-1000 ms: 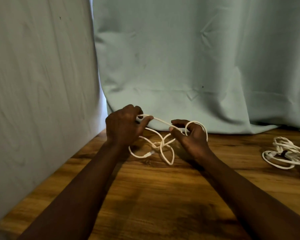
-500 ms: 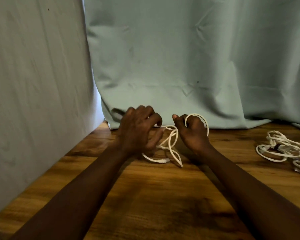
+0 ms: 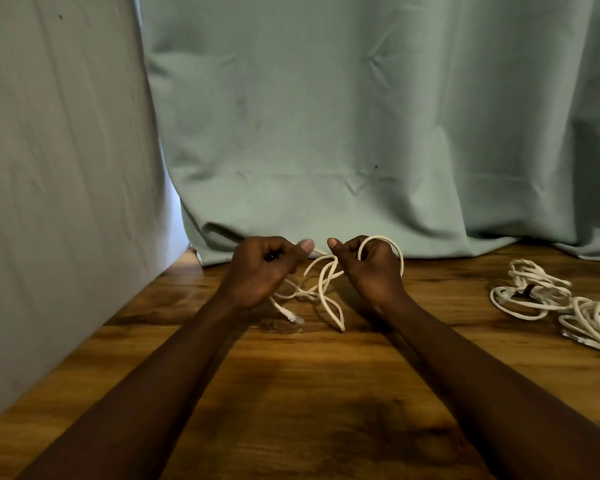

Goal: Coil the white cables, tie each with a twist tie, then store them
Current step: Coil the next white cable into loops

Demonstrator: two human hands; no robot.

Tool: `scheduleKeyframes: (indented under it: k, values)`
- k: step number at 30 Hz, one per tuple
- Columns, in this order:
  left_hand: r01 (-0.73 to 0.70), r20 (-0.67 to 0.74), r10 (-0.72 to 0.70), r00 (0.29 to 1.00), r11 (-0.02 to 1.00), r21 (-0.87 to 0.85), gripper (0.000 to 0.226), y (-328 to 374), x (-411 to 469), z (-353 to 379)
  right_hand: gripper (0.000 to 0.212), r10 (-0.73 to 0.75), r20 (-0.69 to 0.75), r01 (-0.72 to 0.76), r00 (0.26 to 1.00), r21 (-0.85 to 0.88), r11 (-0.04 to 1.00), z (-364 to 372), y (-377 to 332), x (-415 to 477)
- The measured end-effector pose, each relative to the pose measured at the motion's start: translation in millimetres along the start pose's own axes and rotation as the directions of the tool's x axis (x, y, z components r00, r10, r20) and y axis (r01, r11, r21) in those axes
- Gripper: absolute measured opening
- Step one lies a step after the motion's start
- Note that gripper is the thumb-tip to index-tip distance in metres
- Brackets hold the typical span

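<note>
A white cable (image 3: 321, 289) hangs in loose loops between my two hands above the wooden table (image 3: 291, 393). My left hand (image 3: 262, 268) grips a strand of it between thumb and curled fingers. My right hand (image 3: 369, 268) holds a small coil of the same cable, one loop arching over its fingers. The cable's plug end (image 3: 293, 317) lies on the table below my left hand. At the right a coiled white cable with a dark tie (image 3: 530, 292) rests on the table, and another white bundle (image 3: 596, 320) lies beside it.
A pale green curtain (image 3: 326, 133) hangs along the back edge of the table. A light fabric-covered wall (image 3: 59, 168) closes off the left side. The second bundle runs out of view at the right edge.
My left hand has pulled back to the left with a strand in it, after closing in on my right hand. The loose loops have shortened and the plug end has slid on the table.
</note>
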State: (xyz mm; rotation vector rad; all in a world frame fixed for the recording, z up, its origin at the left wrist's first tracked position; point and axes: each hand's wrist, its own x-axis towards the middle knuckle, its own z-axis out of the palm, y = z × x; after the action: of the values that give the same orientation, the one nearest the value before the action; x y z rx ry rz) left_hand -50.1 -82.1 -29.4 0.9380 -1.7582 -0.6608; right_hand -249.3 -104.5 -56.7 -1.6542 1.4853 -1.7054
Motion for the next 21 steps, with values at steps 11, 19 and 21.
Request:
scheduleKeyframes:
  k: [11,19,21]
  values:
    - [-0.057,-0.388,-0.049,0.920,0.965,-0.257,0.027,5,11,0,0.055,-0.114,-0.009,0.108,0.993,-0.256,0.961,2,5,-4]
    - [0.019,-0.731,-0.392,0.558,0.888,-0.460,0.041,-24,34,-43,0.075,-0.055,0.097,0.100,0.994,-0.558,0.824,2,5,-7]
    - [0.021,-0.805,-0.388,0.449,0.905,-0.424,0.035,-32,37,-58,0.072,-0.033,0.056,0.057,0.998,-0.533,0.844,1,7,-5]
